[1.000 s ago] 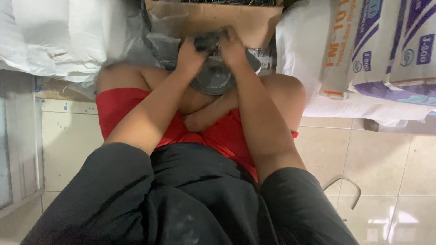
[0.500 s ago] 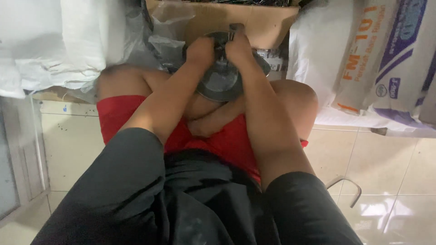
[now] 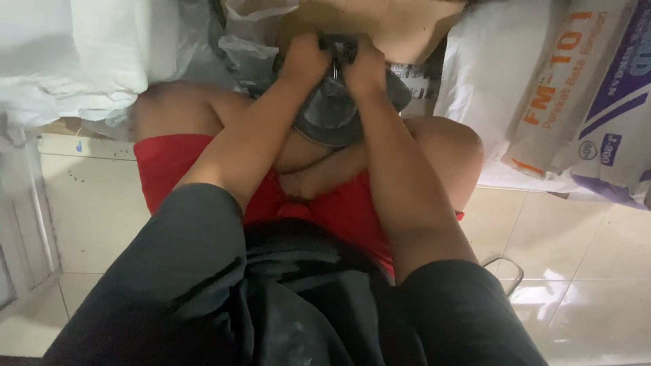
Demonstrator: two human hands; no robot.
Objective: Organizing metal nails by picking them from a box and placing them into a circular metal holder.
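I sit cross-legged on a tiled floor and look down past my black shirt and red shorts. Both hands meet in front of my knees on a grey, rounded plastic-wrapped bundle (image 3: 332, 115). My left hand (image 3: 306, 62) grips its top left edge with closed fingers. My right hand (image 3: 363, 66) clamps the top right edge, and a dark part of the bundle shows between the two hands. The lower, rounded part of the bundle rests against my legs.
A brown cardboard box (image 3: 400, 24) lies just beyond the hands. White sacks (image 3: 74, 61) are piled at the left, and large printed bags (image 3: 576, 102) lean at the right. A metal wire loop (image 3: 505, 268) sits on the tiles by my right side.
The camera has shifted a little, so the hands and bundle sit higher in view. Both hands have drawn closer together at the bundle's top and keep their hold.
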